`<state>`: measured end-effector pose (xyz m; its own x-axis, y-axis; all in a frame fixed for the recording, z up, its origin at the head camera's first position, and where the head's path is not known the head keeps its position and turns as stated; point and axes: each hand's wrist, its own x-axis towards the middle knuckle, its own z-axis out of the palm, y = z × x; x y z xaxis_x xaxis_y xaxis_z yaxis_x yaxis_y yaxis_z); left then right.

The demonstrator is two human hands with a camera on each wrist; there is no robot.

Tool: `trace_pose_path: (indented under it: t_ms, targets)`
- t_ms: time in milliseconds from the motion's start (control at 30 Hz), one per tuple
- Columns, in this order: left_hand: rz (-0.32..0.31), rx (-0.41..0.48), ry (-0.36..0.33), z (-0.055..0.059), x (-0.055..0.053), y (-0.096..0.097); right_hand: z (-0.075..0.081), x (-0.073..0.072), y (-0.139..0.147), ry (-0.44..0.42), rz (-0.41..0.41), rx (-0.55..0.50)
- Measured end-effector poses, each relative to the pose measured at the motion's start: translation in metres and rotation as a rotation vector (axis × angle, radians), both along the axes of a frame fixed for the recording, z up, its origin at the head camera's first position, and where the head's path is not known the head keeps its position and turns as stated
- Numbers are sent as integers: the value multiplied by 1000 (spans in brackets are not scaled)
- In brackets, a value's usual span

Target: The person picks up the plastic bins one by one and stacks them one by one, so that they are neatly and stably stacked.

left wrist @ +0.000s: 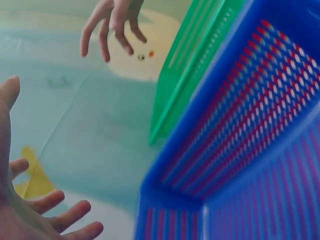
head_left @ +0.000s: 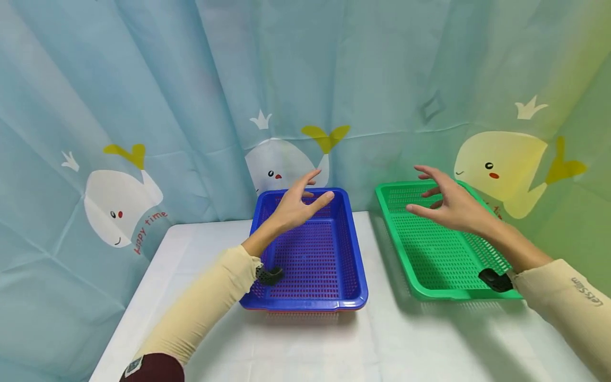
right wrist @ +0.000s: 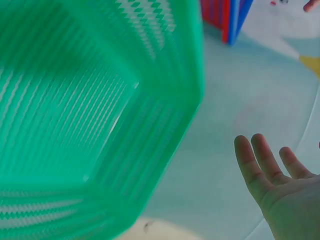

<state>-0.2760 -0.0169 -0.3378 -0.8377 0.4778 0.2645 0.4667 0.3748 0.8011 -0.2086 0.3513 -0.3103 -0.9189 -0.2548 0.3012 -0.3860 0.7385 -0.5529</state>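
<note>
My left hand (head_left: 295, 206) hovers over the far part of a blue plastic basket (head_left: 305, 304), thumb and fingers spread with nothing between them. The blue basket sits nested in a red one (left wrist: 260, 37), whose colour shows through the slots and under the near rim. Over a green mesh basket (head_left: 398, 244) to the right hangs my right hand (head_left: 451, 204), its fingers apart and holding nothing. The right wrist view shows that hand (right wrist: 285, 185) beside the green basket's wall (right wrist: 150, 130), away from it. Both baskets have bare slotted floors.
A white-covered table (head_left: 377, 329) carries the baskets, with a strip of cloth between them. Behind it hangs a light blue curtain (head_left: 382, 79) printed with whales, close to the baskets' far ends. Dark bands (head_left: 269, 276) circle both wrists.
</note>
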Motion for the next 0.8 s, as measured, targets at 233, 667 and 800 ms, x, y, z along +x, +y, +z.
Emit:
trace_pose_path:
  t_ms: [233,667,800]
  targets:
    - [-31,11,-44,-4,4,56,-2,9,44,15,-83,21]
    - [-49,-10,-79,-18,14,126,-12,23,103,-6,-220,58]
    - [-43,0,-106,-21,18,139,-14,25,116,-9,-245,86]
